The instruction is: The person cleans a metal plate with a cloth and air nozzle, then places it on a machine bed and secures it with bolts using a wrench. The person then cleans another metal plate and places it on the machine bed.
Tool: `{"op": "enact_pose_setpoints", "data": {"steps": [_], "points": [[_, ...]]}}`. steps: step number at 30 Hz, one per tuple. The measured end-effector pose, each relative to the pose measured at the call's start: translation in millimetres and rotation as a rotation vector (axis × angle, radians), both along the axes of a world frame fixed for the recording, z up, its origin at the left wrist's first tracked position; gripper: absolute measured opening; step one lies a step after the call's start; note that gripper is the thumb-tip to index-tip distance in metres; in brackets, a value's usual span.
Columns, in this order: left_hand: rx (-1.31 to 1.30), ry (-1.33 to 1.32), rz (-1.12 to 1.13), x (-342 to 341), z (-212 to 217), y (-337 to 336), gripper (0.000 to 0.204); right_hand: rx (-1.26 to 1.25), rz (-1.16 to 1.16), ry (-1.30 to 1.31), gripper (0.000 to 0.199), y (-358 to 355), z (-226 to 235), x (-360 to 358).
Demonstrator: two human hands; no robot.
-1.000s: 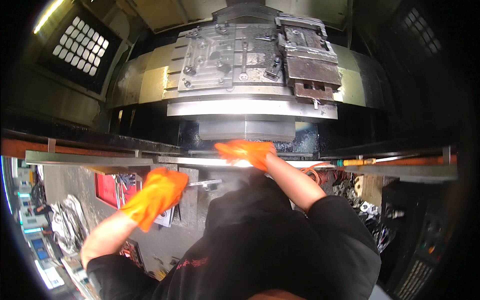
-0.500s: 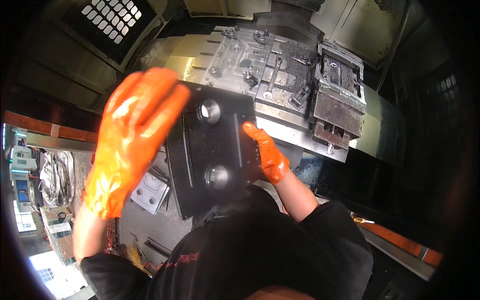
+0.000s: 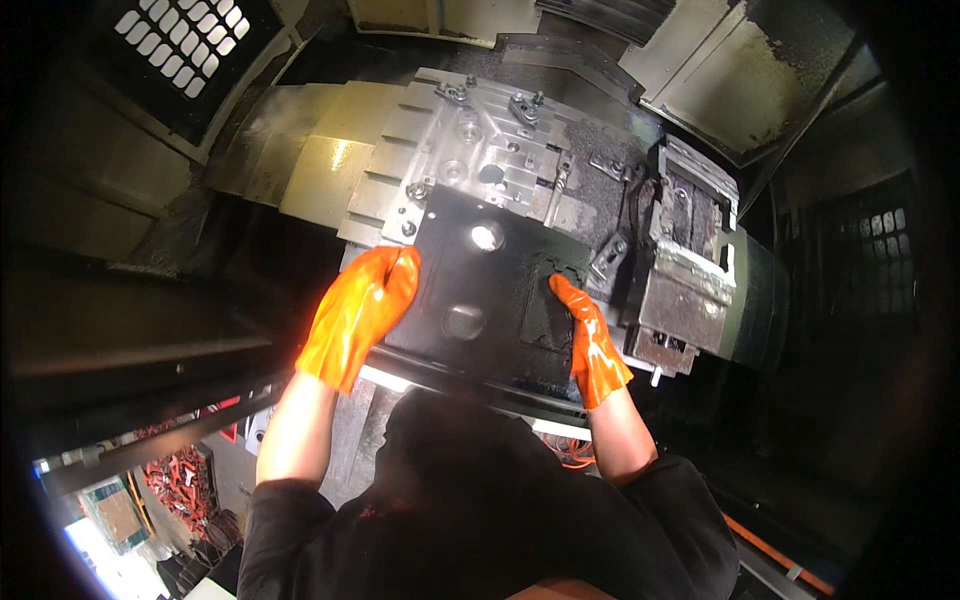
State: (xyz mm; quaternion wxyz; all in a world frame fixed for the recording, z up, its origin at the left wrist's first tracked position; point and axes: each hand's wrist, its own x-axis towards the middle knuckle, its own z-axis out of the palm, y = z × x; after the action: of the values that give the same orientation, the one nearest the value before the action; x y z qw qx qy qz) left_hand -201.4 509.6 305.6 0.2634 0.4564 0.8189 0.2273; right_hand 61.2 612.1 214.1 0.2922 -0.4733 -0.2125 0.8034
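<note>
Between my two hands is a dark, flat rectangular plate [image 3: 440, 285] with two round recesses or holes and a shaped outline near its right side. My left hand [image 3: 372, 295], in an orange rubber glove, is closed on the plate's left edge. On the opposite edge my right hand [image 3: 590, 335], gloved alike, grips with its thumb on top and its other fingers hidden beneath. Beyond the dark plate, and partly covered by it in view, a silvery machined plate [image 3: 470, 145] is clamped to the machine bed. Whether the two plates touch, I cannot tell.
A wrench [image 3: 560, 190] lies on the bed beside the clamped plate, with a loose clamp [image 3: 608, 258] nearby. A bulky metal vise [image 3: 690, 265] stands at the right. Dark chips [image 3: 600, 140] cover part of the bed. Stepped way covers [image 3: 330, 150] extend left.
My left hand came down from the air onto the plate's left edge. The dark plate turned and moved forward over the near side of the machine bed, my right hand still on it.
</note>
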Motion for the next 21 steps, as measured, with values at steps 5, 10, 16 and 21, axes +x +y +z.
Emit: {"op": "enact_pose_setpoints", "data": {"steps": [5,10,16,21], "points": [[-0.070,-0.239,-0.026,-70.5,-60.7,98.9,0.047,0.922,0.510,-0.816,0.069,103.9,-48.8,-10.9],[-0.102,-0.246,-0.142,-128.1,-136.2,182.3,0.043,0.577,0.661,-1.233,0.081,183.9,-3.3,-98.6],[-0.136,-0.168,-0.158,-166.6,-178.1,241.2,0.042,0.465,0.800,-1.234,0.083,239.1,-23.4,-147.6],[-0.245,-0.218,-0.169,-185.0,-197.3,253.5,0.044,0.509,0.819,-1.242,0.088,255.4,-52.3,-162.4]]}}
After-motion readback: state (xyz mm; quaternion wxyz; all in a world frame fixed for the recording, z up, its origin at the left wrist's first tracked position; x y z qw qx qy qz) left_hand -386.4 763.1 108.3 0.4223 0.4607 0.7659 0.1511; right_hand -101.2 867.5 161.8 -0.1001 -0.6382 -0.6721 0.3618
